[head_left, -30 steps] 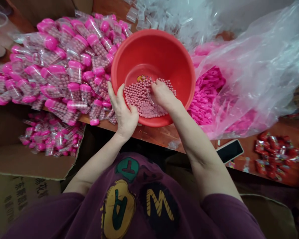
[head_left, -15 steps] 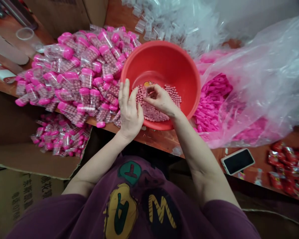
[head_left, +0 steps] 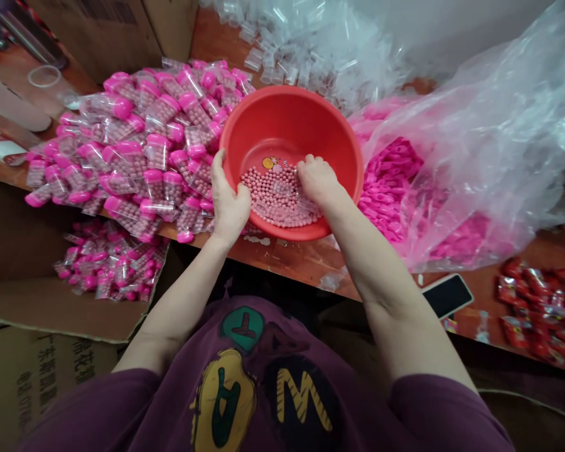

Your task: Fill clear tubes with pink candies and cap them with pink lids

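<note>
Right hand [head_left: 317,181], half a second ago over the middle of the small round pink beads [head_left: 260,188], now sits at their right edge, fingers curled down; cannot tell whether they pinch anything. Beads lie in the round red plastic bowl [head_left: 306,119] on the reddish-brown wooden bench [head_left: 301,260]. Left hand [head_left: 231,204] clasps its left rim, thumb inside. Pink-capped clear plastic bottles [head_left: 157,154] heap leftward; bright pink plastic pieces [head_left: 388,188] lie right.

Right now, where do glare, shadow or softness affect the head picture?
Head view: pale glints streak the plastic bag; deep shadow lies below the front edge of the table; the red packets near the right border look soft, while many beads in the bowl can be told apart.
</note>
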A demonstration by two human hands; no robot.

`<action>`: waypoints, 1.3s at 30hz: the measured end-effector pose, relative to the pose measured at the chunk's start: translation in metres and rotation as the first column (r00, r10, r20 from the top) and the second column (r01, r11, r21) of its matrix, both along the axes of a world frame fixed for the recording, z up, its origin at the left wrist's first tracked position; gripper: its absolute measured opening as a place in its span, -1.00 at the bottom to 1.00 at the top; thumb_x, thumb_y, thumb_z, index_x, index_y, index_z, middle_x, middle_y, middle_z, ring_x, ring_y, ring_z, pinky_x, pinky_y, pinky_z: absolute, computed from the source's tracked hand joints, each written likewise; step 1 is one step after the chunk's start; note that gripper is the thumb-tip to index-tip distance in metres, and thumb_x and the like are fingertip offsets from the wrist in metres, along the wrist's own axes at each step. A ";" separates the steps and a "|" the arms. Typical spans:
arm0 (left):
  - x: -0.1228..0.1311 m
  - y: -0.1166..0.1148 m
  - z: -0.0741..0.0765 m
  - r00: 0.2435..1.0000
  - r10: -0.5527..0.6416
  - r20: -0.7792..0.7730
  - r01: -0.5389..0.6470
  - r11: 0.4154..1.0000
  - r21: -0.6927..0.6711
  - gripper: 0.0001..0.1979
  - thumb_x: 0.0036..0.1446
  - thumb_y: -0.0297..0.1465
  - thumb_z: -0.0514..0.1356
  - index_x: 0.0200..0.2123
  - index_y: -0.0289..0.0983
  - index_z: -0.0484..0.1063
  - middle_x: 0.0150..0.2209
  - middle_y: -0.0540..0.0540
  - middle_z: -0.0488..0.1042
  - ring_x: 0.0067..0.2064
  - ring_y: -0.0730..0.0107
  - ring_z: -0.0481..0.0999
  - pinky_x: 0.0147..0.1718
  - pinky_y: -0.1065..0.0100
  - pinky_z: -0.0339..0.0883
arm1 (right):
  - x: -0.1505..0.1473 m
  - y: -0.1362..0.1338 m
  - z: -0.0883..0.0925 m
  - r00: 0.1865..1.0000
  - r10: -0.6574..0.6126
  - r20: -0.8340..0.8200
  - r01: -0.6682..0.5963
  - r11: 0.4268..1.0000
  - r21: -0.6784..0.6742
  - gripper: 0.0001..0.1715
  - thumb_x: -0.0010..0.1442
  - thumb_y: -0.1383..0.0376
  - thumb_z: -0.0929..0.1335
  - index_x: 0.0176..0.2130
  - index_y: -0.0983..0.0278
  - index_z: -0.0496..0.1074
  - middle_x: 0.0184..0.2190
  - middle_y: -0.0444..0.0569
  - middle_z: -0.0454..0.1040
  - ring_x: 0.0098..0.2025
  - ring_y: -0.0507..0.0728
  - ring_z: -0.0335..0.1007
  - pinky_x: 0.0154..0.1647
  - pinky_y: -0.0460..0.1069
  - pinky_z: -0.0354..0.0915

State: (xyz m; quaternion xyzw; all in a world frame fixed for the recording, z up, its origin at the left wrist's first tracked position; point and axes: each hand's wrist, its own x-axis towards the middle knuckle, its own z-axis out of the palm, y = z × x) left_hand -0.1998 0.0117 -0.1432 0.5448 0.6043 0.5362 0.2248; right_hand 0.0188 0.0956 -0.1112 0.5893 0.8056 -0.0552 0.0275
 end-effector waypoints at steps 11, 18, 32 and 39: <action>0.003 -0.013 0.010 0.998 -0.028 -0.053 0.029 1.000 0.012 -0.09 0.14 -0.58 0.11 0.54 -0.13 -0.03 0.57 -0.13 0.14 0.62 0.19 0.06 0.62 0.07 -0.08 | -0.061 -0.007 -0.001 0.821 0.223 -0.526 -0.303 0.951 -0.069 -0.57 0.19 0.40 0.41 0.07 0.32 0.48 0.06 0.16 0.58 0.08 0.26 0.48 0.20 0.16 0.40; -0.004 0.002 0.015 0.983 -0.030 -0.181 0.036 0.999 0.032 -0.38 0.23 -0.50 0.18 0.36 -0.18 0.32 0.57 -0.20 0.13 0.64 0.04 -0.05 0.62 -0.10 -0.13 | -0.053 -0.031 -0.001 0.643 -0.008 -0.766 -0.046 0.998 -0.050 -0.33 0.22 0.25 0.45 0.25 0.24 0.23 -0.06 0.01 0.55 -0.25 0.11 0.49 -0.14 0.08 0.49; 0.032 0.016 0.071 0.769 -0.418 0.484 0.543 0.827 -0.149 -0.65 0.29 -0.49 0.19 0.11 -0.33 0.56 -0.03 -0.20 0.68 0.11 0.20 0.67 0.24 0.10 0.53 | -0.040 -0.078 0.020 0.611 -0.049 -0.790 0.163 0.985 0.065 -0.19 0.44 0.04 0.34 0.46 0.14 -0.07 -0.05 0.07 0.54 -0.23 0.17 0.54 -0.10 0.18 0.56; 0.030 0.015 0.090 0.571 -0.392 0.721 0.727 0.650 -0.223 -0.83 0.28 -0.49 0.20 -0.15 -0.33 0.61 -0.19 -0.12 0.65 -0.27 0.47 0.60 -0.27 0.43 0.53 | 0.005 -0.078 0.037 0.497 0.037 -0.867 -0.142 0.989 -0.039 -0.23 0.34 0.10 0.46 0.37 0.04 0.09 -0.22 -0.14 0.43 -0.32 0.07 0.41 -0.24 0.04 0.48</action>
